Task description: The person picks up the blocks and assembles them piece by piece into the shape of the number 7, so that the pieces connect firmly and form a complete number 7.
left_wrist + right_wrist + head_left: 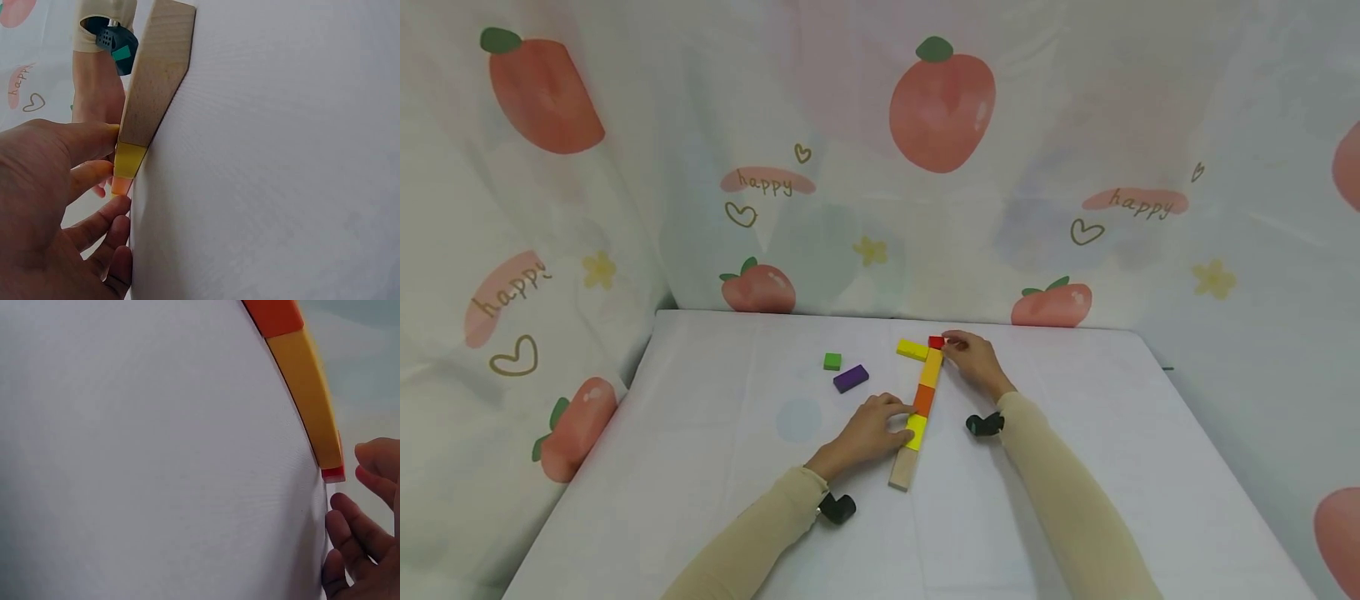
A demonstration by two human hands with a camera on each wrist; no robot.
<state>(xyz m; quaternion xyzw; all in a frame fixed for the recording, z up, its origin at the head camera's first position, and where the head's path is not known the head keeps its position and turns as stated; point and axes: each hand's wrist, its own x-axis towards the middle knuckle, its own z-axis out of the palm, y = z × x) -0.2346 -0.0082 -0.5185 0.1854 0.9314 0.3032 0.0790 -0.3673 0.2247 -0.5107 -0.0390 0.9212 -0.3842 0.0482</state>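
Observation:
A row of blocks runs away from the person: a wooden block (904, 469), a yellow block (915, 432), an orange block (924, 400) and an amber block (931, 368). At its far end sits a small red block (936, 342). My left hand (868, 429) touches the near yellow block (129, 160) with thumb and fingertips, beside the wooden block (159, 69). My right hand (973, 360) is at the red block (333, 474), fingers loosely bent; in the right wrist view a gap shows between its fingertips and the block.
Another yellow block (912, 349) lies crosswise left of the row's far end. A green block (832, 362) and a purple block (851, 379) lie farther left on the white table (715, 417). A patterned cloth (850, 200) hangs behind the table.

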